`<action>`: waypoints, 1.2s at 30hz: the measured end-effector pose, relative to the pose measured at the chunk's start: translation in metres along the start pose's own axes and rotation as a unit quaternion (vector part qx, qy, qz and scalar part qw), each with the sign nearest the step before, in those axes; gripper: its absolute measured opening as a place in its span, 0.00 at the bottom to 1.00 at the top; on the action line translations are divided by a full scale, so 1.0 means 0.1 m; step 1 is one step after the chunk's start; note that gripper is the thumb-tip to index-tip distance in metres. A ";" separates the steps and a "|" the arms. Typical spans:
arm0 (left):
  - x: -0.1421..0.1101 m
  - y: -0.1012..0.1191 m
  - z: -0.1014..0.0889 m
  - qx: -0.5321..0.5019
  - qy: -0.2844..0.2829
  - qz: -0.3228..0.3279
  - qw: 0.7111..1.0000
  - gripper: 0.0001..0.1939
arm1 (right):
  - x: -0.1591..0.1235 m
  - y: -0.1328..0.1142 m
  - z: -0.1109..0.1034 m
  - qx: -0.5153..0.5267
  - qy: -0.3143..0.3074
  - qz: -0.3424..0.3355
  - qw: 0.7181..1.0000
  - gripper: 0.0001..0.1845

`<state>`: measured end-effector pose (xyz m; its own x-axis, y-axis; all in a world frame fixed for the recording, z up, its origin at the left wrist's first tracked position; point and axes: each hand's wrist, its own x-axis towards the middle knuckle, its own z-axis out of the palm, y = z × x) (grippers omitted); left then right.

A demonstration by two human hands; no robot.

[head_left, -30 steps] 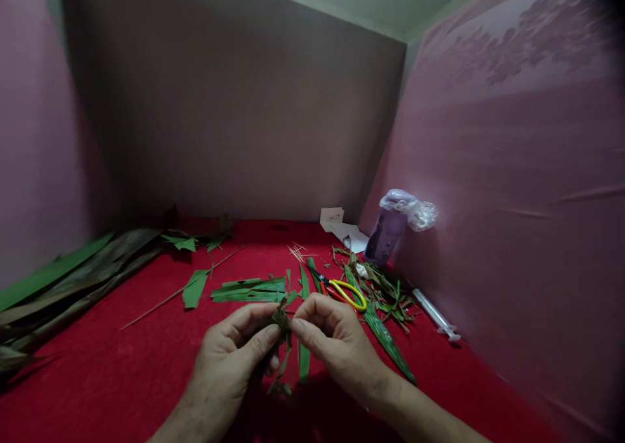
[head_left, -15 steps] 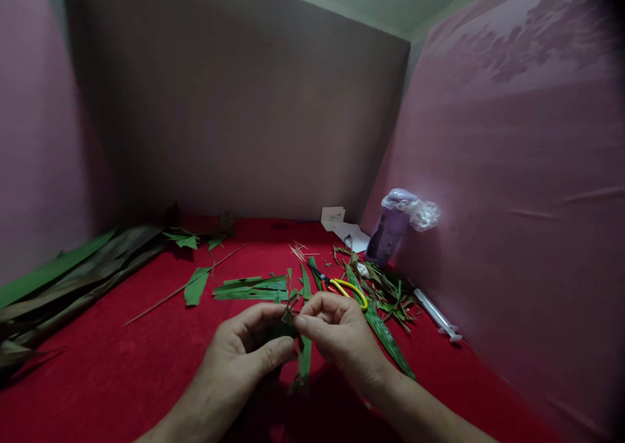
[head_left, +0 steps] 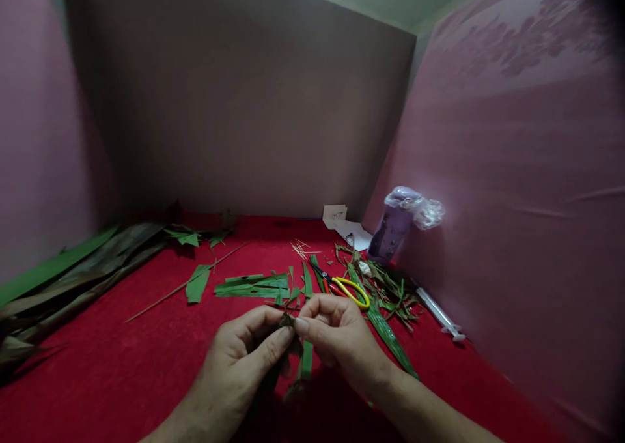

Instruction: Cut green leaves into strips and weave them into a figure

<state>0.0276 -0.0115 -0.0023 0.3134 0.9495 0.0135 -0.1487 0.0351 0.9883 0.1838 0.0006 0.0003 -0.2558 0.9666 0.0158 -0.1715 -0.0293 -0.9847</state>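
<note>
Between the fingertips of both hands is a small dark green and brown bundle of folded leaf (head_left: 288, 321). My left hand (head_left: 247, 348) pinches it from the left with thumb and fingers. From the right, the thumb and forefinger of my right hand (head_left: 336, 332) grip its upper end. Much of the bundle is hidden behind the fingers. A green leaf strip (head_left: 306, 361) shows below and between the hands; whether it joins the bundle I cannot tell. Just beyond my right hand lie yellow-handled scissors (head_left: 352, 291), with something red beside them.
Cut leaf strips (head_left: 254, 286) and several thin sticks (head_left: 301, 249) lie on the red cloth (head_left: 122, 365). Long dried leaves (head_left: 97, 260) are at the left. On the right are leaf scraps (head_left: 390, 293), a syringe (head_left: 441, 316), a purple cup (head_left: 390, 231) with plastic, and white paper (head_left: 354, 233).
The leaf bundle has turned in my fingers and its top sits lower. My left thumb has moved up onto it, closer to my right fingertips. The view has shifted slightly.
</note>
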 end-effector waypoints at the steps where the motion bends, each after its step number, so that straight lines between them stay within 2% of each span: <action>1: 0.00 0.00 0.00 0.012 0.005 0.009 1.000 0.09 | 0.00 0.01 -0.01 0.001 -0.010 -0.003 1.000 0.15; 13: -0.02 0.01 -0.04 0.114 0.061 0.105 0.986 0.05 | 0.04 0.11 -0.03 0.021 -0.025 -0.040 0.999 0.14; 18: -0.04 0.00 -0.04 0.130 0.056 0.122 0.982 0.06 | 0.02 0.11 -0.02 0.027 -0.021 -0.034 0.999 0.14; 29: 0.00 0.01 -0.02 0.013 0.033 0.044 0.998 0.05 | 0.03 0.09 -0.04 0.009 -0.014 -0.032 0.999 0.15; 36: 0.01 0.00 0.01 -0.047 0.048 -0.006 0.998 0.10 | 0.01 0.07 -0.02 -0.005 -0.017 -0.017 1.000 0.13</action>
<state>0.0293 -0.0109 -0.0022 0.2258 0.9740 -0.0177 -0.2334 0.0717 0.9697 0.1840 0.0022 -0.0070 -0.2821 0.9578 0.0552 -0.1710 0.0064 -0.9852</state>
